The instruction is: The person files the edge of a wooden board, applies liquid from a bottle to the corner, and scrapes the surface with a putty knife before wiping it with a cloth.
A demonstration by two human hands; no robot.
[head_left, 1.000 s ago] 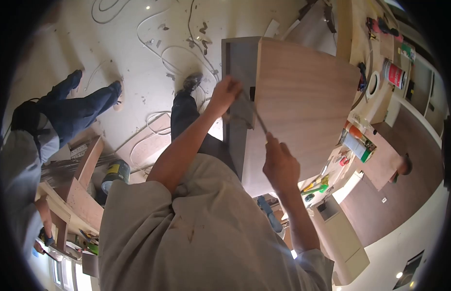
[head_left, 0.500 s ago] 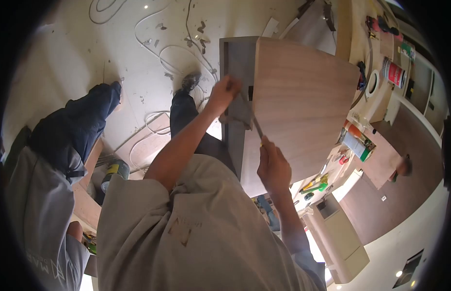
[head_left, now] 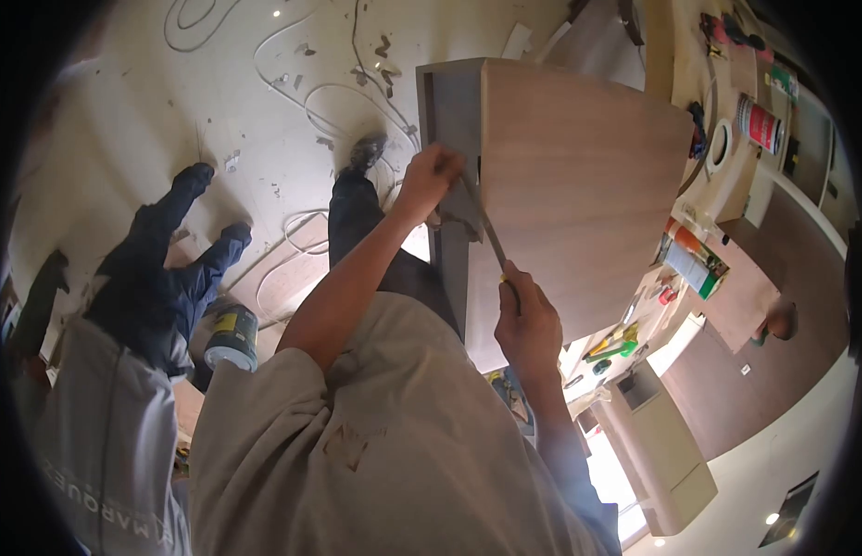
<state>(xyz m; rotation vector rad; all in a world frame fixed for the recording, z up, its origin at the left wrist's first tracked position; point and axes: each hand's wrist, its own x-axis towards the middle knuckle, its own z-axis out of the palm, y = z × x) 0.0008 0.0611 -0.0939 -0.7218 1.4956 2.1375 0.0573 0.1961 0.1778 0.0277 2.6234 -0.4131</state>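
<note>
My right hand point(head_left: 528, 320) is wrapped round the handle of a long thin file-like tool point(head_left: 491, 233). The tool slants up and left along the edge of a wooden panel point(head_left: 579, 195). At its far end, my left hand point(head_left: 431, 185) has its fingers closed on the tip. The panel forms one face of a box-like cabinet piece point(head_left: 452, 102) with a grey inner side. A dark notch shows in the panel edge close to the tool.
A co-worker point(head_left: 116, 398) in a grey shirt is at the left, near a labelled can point(head_left: 232, 335). Cables point(head_left: 329, 93) and scraps lie on the floor. A bench point(head_left: 718, 199) at the right holds a red-and-white can point(head_left: 760, 125), tape point(head_left: 720, 145) and green-handled tools point(head_left: 618, 350).
The co-worker at the left has shifted, with the legs now in a different stance. My view has moved slightly. Both my hands remain on the tool, almost in the same place.
</note>
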